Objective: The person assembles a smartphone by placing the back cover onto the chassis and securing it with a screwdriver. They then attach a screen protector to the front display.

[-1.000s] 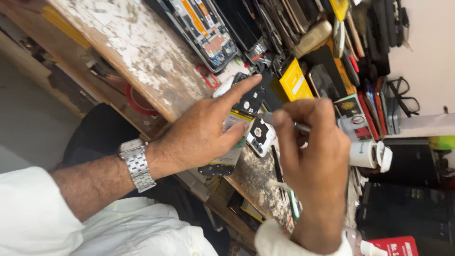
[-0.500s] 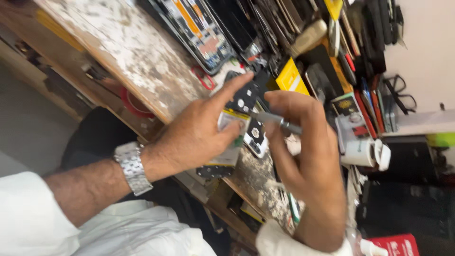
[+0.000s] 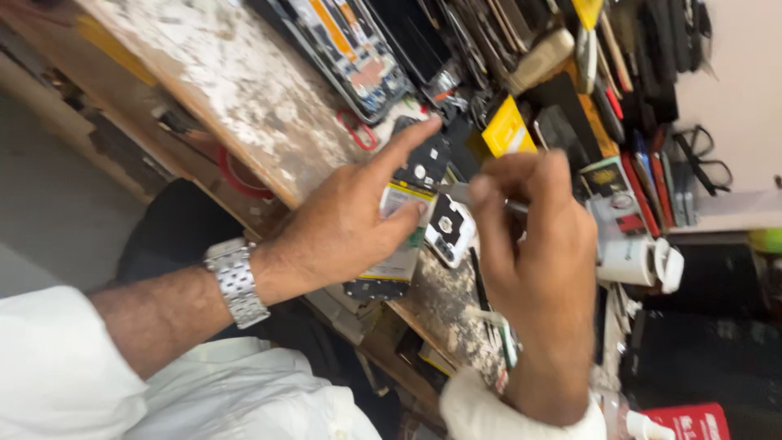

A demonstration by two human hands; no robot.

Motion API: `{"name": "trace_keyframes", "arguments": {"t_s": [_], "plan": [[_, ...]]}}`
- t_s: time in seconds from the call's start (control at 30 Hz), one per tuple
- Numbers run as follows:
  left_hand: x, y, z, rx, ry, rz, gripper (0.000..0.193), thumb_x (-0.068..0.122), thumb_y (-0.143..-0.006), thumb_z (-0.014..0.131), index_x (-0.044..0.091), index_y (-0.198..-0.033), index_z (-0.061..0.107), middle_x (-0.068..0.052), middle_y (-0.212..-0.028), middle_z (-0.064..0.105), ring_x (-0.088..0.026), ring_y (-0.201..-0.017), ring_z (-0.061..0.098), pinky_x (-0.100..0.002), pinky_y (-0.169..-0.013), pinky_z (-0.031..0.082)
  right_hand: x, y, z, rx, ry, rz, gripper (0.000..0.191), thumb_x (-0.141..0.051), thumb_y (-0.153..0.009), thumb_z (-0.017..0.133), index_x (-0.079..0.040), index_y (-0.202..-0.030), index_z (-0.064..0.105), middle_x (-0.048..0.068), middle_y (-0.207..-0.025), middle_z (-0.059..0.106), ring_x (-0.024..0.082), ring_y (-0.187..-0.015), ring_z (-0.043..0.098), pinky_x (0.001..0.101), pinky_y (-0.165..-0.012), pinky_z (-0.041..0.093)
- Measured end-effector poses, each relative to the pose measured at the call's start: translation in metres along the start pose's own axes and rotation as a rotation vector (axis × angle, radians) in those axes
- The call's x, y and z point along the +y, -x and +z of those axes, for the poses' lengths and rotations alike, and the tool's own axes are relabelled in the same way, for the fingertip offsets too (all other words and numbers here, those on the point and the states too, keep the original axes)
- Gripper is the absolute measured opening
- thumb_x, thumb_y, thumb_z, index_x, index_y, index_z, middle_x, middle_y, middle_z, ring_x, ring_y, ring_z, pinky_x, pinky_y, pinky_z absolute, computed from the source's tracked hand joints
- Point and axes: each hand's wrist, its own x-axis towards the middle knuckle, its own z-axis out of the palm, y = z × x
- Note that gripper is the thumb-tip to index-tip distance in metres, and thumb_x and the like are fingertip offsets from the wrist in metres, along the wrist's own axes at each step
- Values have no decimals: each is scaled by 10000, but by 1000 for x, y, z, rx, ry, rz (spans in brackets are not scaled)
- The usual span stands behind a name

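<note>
This is a phone repair workshop. A worn wooden desk (image 3: pixel 236 81), its top scratched and stained white, carries opened phones with their circuit boards bare (image 3: pixel 350 49), dark phone screens (image 3: pixel 411 33) and loose phone parts, one just beside another. Along the back edge, near the wall, stands a crowded row of hand tools (image 3: pixel 635 49), small boxes (image 3: pixel 507 129) and a white pot (image 3: pixel 627 259).

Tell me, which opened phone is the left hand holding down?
The small one at the bench edge, under the left hand. The other opened phone lies farther back, untouched.
</note>
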Motion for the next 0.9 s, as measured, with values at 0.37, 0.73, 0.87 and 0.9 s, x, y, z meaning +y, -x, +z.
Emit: {"name": "trace_keyframes", "arguments": {"t_s": [0.37, 0.73, 0.87, 0.9], "plan": [[1, -2, 1, -75, -7, -379, 771, 138, -904, 644, 253, -1591, 316, -121, -1040, 780, -237, -878, 793, -363, -792, 598, 23, 17, 14, 264, -392, 330, 249, 31, -1077, 694, -1, -1248, 516, 133, -1100, 691, 153, -888, 690, 237, -743, 595], [-27, -9, 16, 254, 431, -28, 711, -84, -965, 615, 129, -1576, 322, -108, -1513, 488, -173, -1339, 603, -299, -1122, 573, 79, 42, 37, 320, -261, 372, 219, 41, -1022, 694, 7, -1155, 523, 119, -1091, 702, 141, -1005, 689, 276, -917, 589], [-30, -9, 16, 239, 392, 2, 666, -81, -980, 614, 105, -1557, 338, -127, -1561, 466, -195, -1415, 555, -321, -1203, 504, 81, 39, 39, 270, -149, 395, 210, 13, -983, 701, 14, -1105, 531, 109, -1054, 717, 148, -964, 716, 290, -889, 603], [-32, -10, 16, 249, 330, 38, 654, -93, -958, 614, 91, -1524, 344, -144, -1567, 433, -214, -1438, 504, -335, -1211, 465, 82, 37, 39, 261, -131, 388, 212, 11, -981, 704, 13, -1103, 531, 109, -1049, 720, 153, -963, 722, 294, -891, 602]]}}
